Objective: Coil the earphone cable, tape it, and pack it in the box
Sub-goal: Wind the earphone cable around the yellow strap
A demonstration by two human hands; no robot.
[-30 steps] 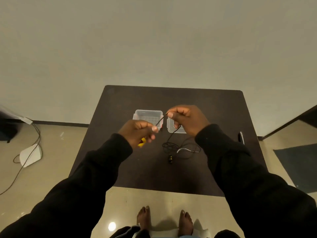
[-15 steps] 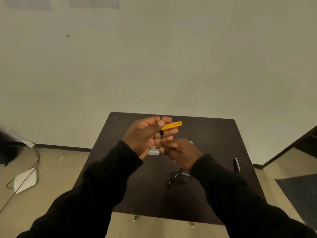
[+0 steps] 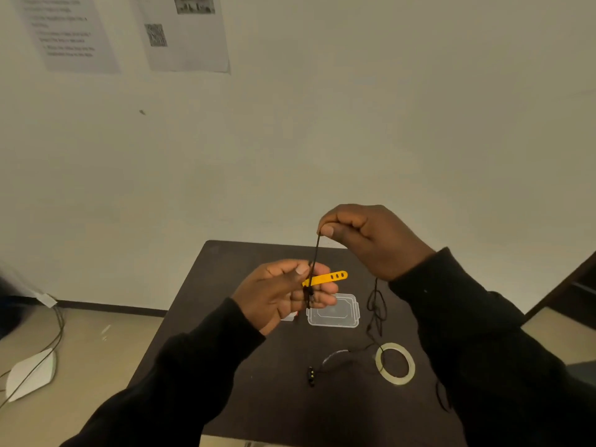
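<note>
Above the table (image 3: 245, 317), right hand (image 3: 371, 240) now lifted, pinching the cable (image 3: 315, 253) taut; left hand (image 3: 287, 291) clamped on its end and yellow strap (image 3: 325, 278). Coiling apparently just starting.

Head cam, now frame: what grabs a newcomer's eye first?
The two hands raised mid-frame: the right hand pinches the black earphone cable taut above the left hand, which grips it along with a bright yellow strap. Below on the dark table sit a clear plastic box and a tape roll.
</note>
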